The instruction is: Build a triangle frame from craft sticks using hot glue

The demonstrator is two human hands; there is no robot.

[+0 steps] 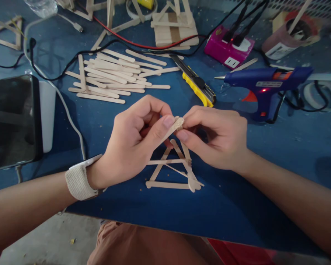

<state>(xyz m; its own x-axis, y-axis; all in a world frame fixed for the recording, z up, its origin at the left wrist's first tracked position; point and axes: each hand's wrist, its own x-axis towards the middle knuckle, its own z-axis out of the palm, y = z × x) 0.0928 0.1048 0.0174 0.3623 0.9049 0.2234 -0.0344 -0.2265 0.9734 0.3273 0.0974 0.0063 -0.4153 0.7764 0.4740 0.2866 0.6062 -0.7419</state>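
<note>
My left hand (146, 132) is closed, its thumb and fingers pinching a wooden craft stick (169, 133) that slants up to the right. At the rounded tip of that stick, the thumb and forefinger of my right hand (212, 136) are pressed together; exactly what lies between them is partly hidden. Below both hands stands a small triangular frame of craft sticks (169, 185), with crossing pieces and its top partly covered by my fingers. Whether the held stick is joined to this frame I cannot tell.
Loose craft sticks (112, 73) lie in a pile beyond my hands. A yellow utility knife (194, 82) is beside them. At right rests a blue glue gun (265, 86) with a lit red light, near a purple power adapter (227, 48). A phone (13, 119) and cables are at left.
</note>
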